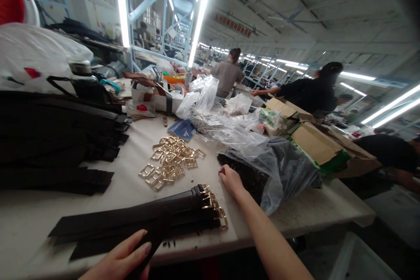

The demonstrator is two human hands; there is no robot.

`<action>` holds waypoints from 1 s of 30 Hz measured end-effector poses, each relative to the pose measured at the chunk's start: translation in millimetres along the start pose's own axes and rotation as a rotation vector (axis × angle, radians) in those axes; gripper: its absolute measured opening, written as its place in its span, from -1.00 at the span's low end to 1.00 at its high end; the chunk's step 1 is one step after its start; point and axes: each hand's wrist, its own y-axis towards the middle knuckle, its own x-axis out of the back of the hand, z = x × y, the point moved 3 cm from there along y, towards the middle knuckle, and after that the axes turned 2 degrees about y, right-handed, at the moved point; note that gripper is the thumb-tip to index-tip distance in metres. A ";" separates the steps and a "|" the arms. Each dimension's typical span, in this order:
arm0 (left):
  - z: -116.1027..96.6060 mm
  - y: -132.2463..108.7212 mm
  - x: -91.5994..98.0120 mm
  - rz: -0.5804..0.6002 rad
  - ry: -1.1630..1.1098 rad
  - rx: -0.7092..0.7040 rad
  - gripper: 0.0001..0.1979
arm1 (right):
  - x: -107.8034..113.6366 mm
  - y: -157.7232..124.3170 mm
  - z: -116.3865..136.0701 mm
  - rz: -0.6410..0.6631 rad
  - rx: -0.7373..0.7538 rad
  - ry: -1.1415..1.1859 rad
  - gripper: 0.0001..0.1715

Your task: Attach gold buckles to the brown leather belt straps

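Observation:
My left hand [123, 258] is at the near edge of the table, fingers wrapped round a black belt strap [154, 234]. Several black belts with gold buckles [147, 216] lie side by side just beyond it. My right hand [229, 179] reaches forward with fingers curled into a heap of small black parts [244, 175] at the mouth of a clear plastic bag [282, 168]; what the fingers pinch is hidden. Between the hands a pile of loose gold buckles [170, 159] is spread on the white table [127, 188].
A tall stack of black straps [55, 140] fills the left side. Clear bags [210, 109], cardboard boxes [315, 140] and a white box [157, 96] crowd the far side. Other people stand and sit at benches behind and to the right.

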 end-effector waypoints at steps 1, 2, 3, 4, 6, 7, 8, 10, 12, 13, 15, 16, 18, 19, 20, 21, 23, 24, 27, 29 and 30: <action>-0.6 -2.4 -1.8 0.010 0.010 -0.004 -0.07 | -1.1 -1.0 1.6 0.008 -0.005 0.044 -0.88; -0.6 -4.2 -2.7 0.019 0.016 -0.016 -0.08 | -0.8 -1.8 2.9 0.011 -0.010 0.090 -0.87; 0.1 -5.3 -2.9 0.028 0.020 -0.031 -0.11 | 1.0 -2.8 4.2 0.010 -0.013 0.139 -0.88; 1.2 -5.9 -2.4 0.044 0.019 -0.053 -0.16 | 4.4 -4.2 6.0 0.006 -0.015 0.194 -0.90; 2.4 -6.3 -0.4 0.079 0.002 -0.119 -0.29 | 14.6 -10.2 13.7 -0.001 -0.012 0.321 -0.92; 1.7 -6.6 0.5 0.097 -0.006 -0.162 -0.37 | 20.4 -15.9 20.7 0.001 -0.007 0.394 -0.88; -0.3 -7.3 0.9 0.112 -0.007 -0.206 -0.44 | 25.8 -23.8 30.3 0.009 0.001 0.468 -0.82; -8.9 -9.9 -0.5 0.125 0.024 -0.307 -0.58 | 33.7 -47.2 57.7 0.046 0.034 0.614 -0.66; -21.6 -13.1 -4.4 0.115 0.082 -0.410 -0.66 | 35.0 -78.2 91.6 0.143 0.043 0.873 -0.57; -28.0 -14.4 -6.7 0.102 0.111 -0.456 -0.68 | 32.6 -94.7 108.6 0.225 0.001 1.114 -0.56; -37.9 -16.0 -10.4 0.049 0.169 -0.524 -0.69 | 24.8 -124.7 138.3 0.357 -0.131 1.499 -0.57; -40.5 -16.4 -11.4 0.016 0.194 -0.538 -0.69 | 20.7 -136.0 149.2 0.366 -0.193 1.620 -0.58; -41.1 -17.0 -12.3 -0.046 0.237 -0.540 -0.70 | 14.1 -149.6 161.8 0.267 -0.236 1.645 -0.61; -39.9 -17.5 -12.5 -0.069 0.250 -0.538 -0.71 | 11.7 -152.7 164.5 0.196 -0.221 1.594 -0.63; -38.1 -18.3 -12.8 -0.085 0.260 -0.536 -0.73 | 9.9 -154.2 165.6 0.127 -0.190 1.515 -0.64; -36.1 -19.1 -13.4 -0.092 0.273 -0.534 -0.74 | 8.5 -154.8 165.8 0.063 -0.151 1.418 -0.65; -32.8 -20.8 -15.6 -0.092 0.307 -0.531 -0.76 | 8.4 -155.4 165.0 -0.068 -0.037 1.204 -0.70; -31.7 -21.3 -17.1 -0.086 0.321 -0.525 -0.77 | 9.7 -156.0 164.9 -0.138 0.045 1.098 -0.74; -30.6 -21.6 -21.2 -0.035 0.310 -0.481 -0.80 | 14.5 -159.8 167.1 -0.279 0.309 0.860 -0.80; -30.6 -21.5 -23.1 0.033 0.267 -0.432 -0.82 | 15.8 -161.2 167.5 -0.290 0.370 0.815 -0.80; -30.6 -21.6 -23.5 0.066 0.247 -0.399 -0.83 | 15.6 -160.9 166.8 -0.271 0.340 0.835 -0.79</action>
